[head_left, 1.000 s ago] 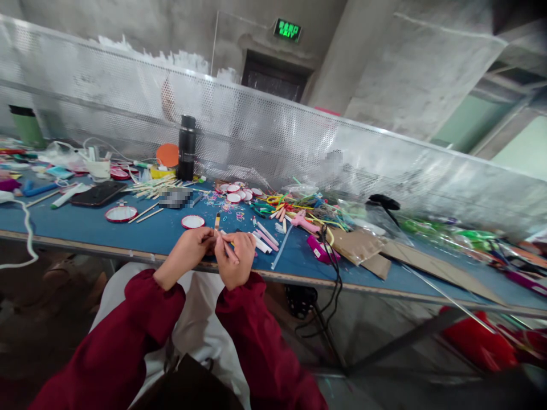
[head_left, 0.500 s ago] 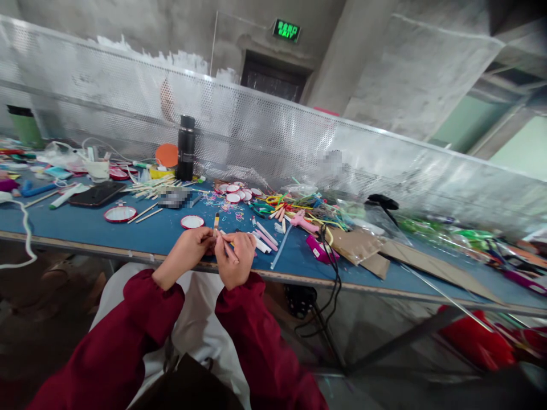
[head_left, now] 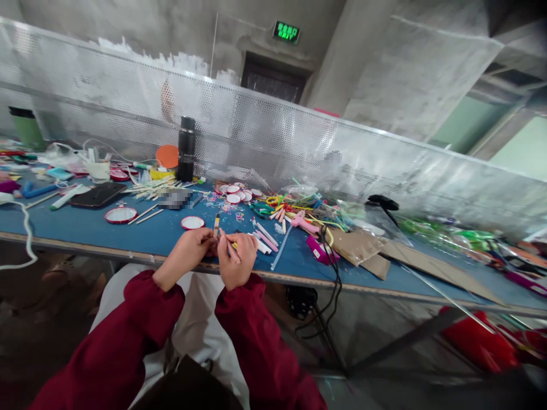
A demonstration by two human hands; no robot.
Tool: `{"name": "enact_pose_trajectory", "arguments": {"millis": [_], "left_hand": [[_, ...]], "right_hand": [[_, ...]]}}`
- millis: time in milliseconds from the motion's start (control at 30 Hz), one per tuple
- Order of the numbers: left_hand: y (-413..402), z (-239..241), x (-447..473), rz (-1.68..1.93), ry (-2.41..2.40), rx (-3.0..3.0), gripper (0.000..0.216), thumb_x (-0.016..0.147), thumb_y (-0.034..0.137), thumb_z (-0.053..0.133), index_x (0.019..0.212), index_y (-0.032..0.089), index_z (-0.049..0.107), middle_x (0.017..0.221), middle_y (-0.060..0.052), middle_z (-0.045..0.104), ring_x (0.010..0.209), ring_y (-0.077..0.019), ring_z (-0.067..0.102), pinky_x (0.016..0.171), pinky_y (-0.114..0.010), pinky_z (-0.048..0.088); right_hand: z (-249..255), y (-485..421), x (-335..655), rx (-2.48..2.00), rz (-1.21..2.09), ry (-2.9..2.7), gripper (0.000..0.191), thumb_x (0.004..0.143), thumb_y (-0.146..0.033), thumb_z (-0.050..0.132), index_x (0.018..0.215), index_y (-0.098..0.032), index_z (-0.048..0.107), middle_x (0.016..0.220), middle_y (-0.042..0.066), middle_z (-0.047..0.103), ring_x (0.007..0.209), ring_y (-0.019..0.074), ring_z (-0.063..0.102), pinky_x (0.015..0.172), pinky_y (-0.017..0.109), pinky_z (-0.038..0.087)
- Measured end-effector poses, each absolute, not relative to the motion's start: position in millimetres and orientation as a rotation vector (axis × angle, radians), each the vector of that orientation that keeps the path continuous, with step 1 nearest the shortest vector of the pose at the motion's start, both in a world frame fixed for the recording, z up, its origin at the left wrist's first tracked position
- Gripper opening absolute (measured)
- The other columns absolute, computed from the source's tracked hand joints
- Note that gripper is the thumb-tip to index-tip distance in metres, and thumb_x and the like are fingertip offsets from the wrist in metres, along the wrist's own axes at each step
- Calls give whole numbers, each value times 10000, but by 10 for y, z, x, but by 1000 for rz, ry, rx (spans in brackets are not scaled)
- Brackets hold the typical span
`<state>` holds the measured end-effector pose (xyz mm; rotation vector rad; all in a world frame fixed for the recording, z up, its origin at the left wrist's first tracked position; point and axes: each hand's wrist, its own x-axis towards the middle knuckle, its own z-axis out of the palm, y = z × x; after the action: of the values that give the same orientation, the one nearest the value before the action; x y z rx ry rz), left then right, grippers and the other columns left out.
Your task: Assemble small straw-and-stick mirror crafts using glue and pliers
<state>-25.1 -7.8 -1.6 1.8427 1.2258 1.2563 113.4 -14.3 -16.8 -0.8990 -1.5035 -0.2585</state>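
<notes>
My left hand (head_left: 190, 250) is closed above the table's front edge, pinching a small short stick (head_left: 216, 223) that points up, tan and orange with a dark top. Right beside it, my right hand (head_left: 237, 262) has its thumb and fingers pressed together at the foot of the stick. A slim yellow object (head_left: 234, 245) shows between its fingers, mostly hidden. Just behind my left hand lies a round white disc with a red rim (head_left: 192, 222). White and pink sticks (head_left: 267, 236) lie to the right of my right hand.
On the blue table (head_left: 154, 242) are a phone (head_left: 97, 195), a black bottle (head_left: 186, 149), a heap of coloured wires (head_left: 299, 205), a pink glue gun (head_left: 304, 222) and cardboard (head_left: 376, 256). Black cables (head_left: 335, 285) hang over the front edge. A perforated metal panel (head_left: 265, 131) stands behind.
My right thumb and fingers have shifted slightly against the stick, and a little more of the yellow object shows. My left hand stays almost in place.
</notes>
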Motion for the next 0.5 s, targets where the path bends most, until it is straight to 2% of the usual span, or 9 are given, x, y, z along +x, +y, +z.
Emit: {"name": "enact_pose_trajectory", "arguments": {"millis": [500], "left_hand": [[-57, -35, -253, 1261, 1226, 1836, 206, 806, 342, 526, 740, 175, 627, 705, -22, 669, 607, -150, 569, 570, -239, 447]], "right_hand": [[-175, -139, 1129, -848, -256, -1519, 163, 915, -271, 627, 778, -217, 557, 717, -8, 670, 717, 161, 609, 850, 359, 409]]}}
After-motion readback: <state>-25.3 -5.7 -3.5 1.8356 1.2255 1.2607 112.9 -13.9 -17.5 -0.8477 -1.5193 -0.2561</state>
